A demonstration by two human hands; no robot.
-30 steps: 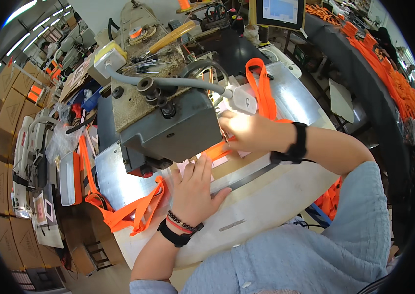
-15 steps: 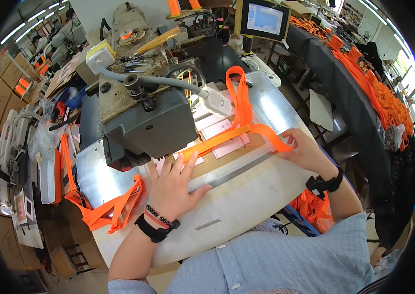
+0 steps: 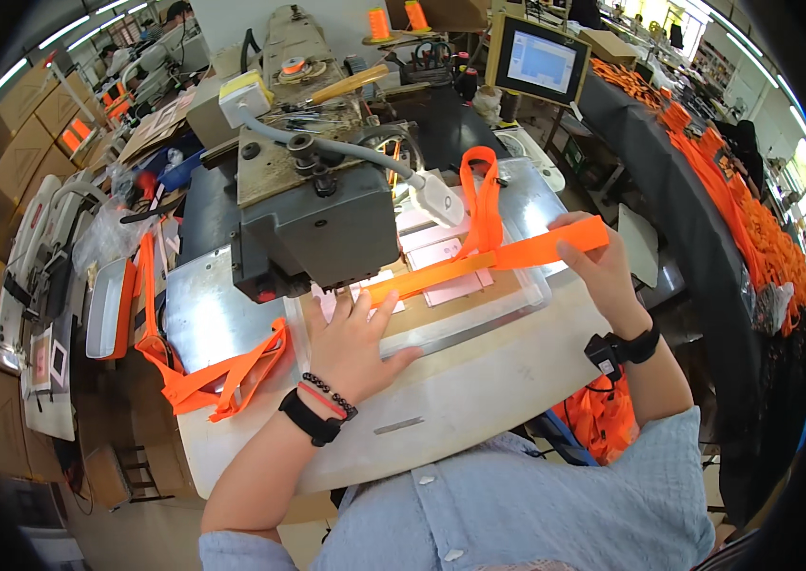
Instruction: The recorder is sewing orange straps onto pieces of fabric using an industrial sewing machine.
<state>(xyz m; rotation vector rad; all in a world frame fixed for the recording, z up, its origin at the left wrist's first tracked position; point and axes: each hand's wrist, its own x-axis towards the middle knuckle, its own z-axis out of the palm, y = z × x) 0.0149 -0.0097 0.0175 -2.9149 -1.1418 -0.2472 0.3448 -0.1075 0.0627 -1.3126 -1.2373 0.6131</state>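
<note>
A: Where are the hands?

B: The left hand [image 3: 351,338] lies flat and open on the desk [image 3: 479,390], fingers spread, pressing the near end of an orange strap [image 3: 451,269] just in front of the sewing machine [image 3: 313,214]. It grips nothing. The right hand [image 3: 603,271] is closed on the strap's far end, thumb on top, holding it up and out to the right.

A: And the strap itself?

B: It runs in a straight line from under the machine head, across a clear plate [image 3: 479,305] with pale pink labels [image 3: 455,262] beneath, to the right hand. A loop of it stands up behind, near the lamp [image 3: 436,198].

A: How is this best handled?

B: I'd judge the strap wants light, even tension, flat with no twist, its edge square to the plate. The left fingertips should stay clear of the needle zone, which the machine head hides.

A: What else is around?

B: More orange webbing [image 3: 217,381] hangs off the desk's left edge beside a white tray [image 3: 103,309]. A screen [image 3: 538,59] stands behind, thread cones [image 3: 379,23] to its left. Heaps of orange straps [image 3: 746,209] cover a long table on the right; cardboard boxes [image 3: 3,162] line the left.

A: Anything in the way?

B: The upright loop and the lamp's hose [image 3: 327,147] sit close to the strap's path and could snag it.
</note>
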